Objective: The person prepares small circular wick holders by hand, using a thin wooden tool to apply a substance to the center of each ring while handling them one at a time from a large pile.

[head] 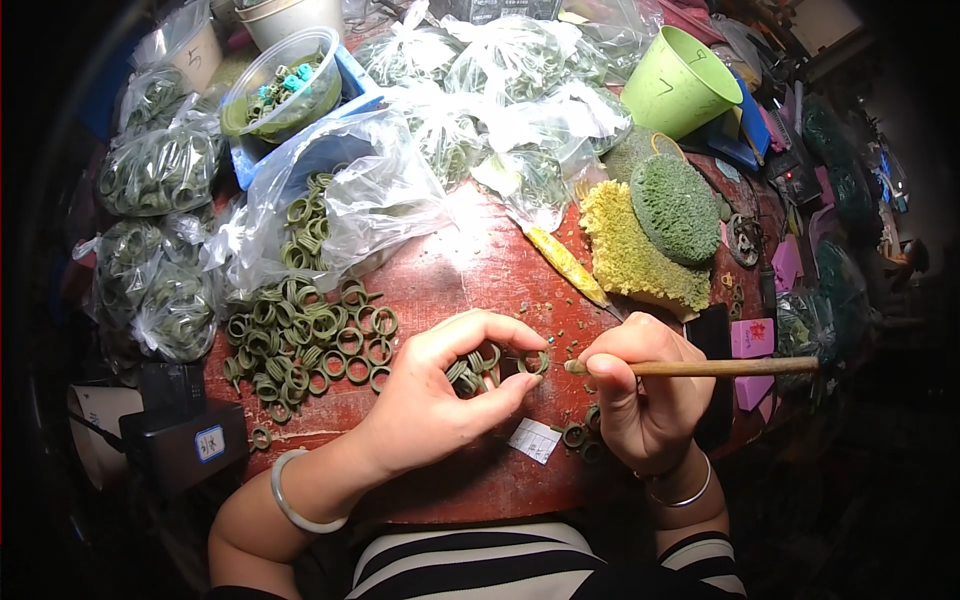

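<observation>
Between the thumb and forefinger of my left hand (427, 386) is a small dark green ring (534, 364). More green rings (474, 370) show inside the curl of that hand; whether the palm grips them is hard to tell. My right hand (656, 386) grips a thin wooden-handled tool (720, 367), its fine tip pointing left at the ring. A heap of green rings (300, 330) lies on the red table (465, 285) to the left. Below my hands are a white paper slip (535, 440) with writing and a few more rings (576, 435), partly hidden by my right hand.
An open plastic bag (382, 202) of rings stands behind the heap. Filled bags (161, 169) crowd the left and back. To the right are a yellow sponge (637, 255), a round green sponge (675, 210), a yellow-handled tool (566, 262) and a green cup (675, 86).
</observation>
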`<state>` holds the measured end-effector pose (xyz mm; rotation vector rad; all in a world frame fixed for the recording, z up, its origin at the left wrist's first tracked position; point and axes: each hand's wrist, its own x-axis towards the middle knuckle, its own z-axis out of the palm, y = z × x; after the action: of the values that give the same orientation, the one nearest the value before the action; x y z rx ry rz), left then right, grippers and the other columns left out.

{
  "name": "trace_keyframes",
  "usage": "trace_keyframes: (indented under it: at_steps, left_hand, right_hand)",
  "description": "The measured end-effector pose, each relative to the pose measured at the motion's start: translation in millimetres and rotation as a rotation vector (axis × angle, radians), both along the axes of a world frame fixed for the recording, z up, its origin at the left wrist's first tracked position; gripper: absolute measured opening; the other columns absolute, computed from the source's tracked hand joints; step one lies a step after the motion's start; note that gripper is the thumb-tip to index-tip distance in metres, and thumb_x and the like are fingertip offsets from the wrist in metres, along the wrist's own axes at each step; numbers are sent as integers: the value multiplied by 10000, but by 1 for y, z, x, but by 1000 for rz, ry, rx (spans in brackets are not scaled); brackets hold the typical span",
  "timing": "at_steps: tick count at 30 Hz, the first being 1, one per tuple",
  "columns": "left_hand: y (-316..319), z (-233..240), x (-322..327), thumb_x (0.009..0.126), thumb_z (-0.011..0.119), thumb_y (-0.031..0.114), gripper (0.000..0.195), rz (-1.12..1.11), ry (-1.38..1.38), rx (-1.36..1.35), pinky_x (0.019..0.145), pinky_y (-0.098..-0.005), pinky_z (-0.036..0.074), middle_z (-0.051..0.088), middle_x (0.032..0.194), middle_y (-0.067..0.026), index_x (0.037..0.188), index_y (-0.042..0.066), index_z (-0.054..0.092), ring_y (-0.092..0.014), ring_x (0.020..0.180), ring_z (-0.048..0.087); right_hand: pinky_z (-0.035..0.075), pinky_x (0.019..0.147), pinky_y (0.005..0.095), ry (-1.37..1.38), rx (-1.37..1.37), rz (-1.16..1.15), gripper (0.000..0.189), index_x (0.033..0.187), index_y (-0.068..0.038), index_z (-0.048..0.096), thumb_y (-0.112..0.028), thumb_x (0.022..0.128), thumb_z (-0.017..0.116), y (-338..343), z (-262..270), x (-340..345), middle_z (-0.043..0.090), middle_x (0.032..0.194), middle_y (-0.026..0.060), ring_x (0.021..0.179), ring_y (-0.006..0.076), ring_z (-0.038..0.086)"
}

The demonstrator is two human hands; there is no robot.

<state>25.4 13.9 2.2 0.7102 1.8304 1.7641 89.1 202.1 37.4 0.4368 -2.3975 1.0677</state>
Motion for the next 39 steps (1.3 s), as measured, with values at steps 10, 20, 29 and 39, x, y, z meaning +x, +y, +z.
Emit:
trace_keyframes:
  at_steps: [10, 20, 29, 39]
  left_hand:
    - [0, -8, -3, 808, 714, 15, 225, -17, 168, 36, 780, -255, 475, 650, 966, -64, 1024, -1, 657, -114, 862, 601]
    - [0, -5, -1, 801, 729, 33, 223, -24, 101, 17, 770, -258, 471, 649, 957, -63, 1012, 4, 663, -117, 861, 600]
    - [0, -6, -1, 794, 736, 34, 230, -16, 81, 21, 759, -245, 465, 649, 955, -55, 1011, 7, 663, -105, 848, 594]
    - [0, -6, -1, 793, 739, 33, 237, -32, 96, 23, 774, -252, 471, 658, 974, -61, 1014, 4, 661, -111, 861, 603]
  right_hand:
    - [435, 490, 335, 14, -15, 27, 112, 881, -11, 613, -94, 876, 689, -2, -2, -1, 603, 732, 71, 550, 226, 556]
    - [469, 527, 323, -114, -59, -7, 81, 884, 3, 635, -70, 886, 671, -1, 4, 2, 613, 707, 79, 574, 226, 599]
    - [474, 530, 321, -102, -85, -46, 76, 909, 3, 643, -61, 882, 674, 0, -1, 3, 621, 733, 90, 576, 224, 605]
    - [476, 541, 318, -143, -117, -27, 72, 900, 0, 652, -63, 878, 680, -1, 3, 3, 622, 726, 88, 586, 223, 611]
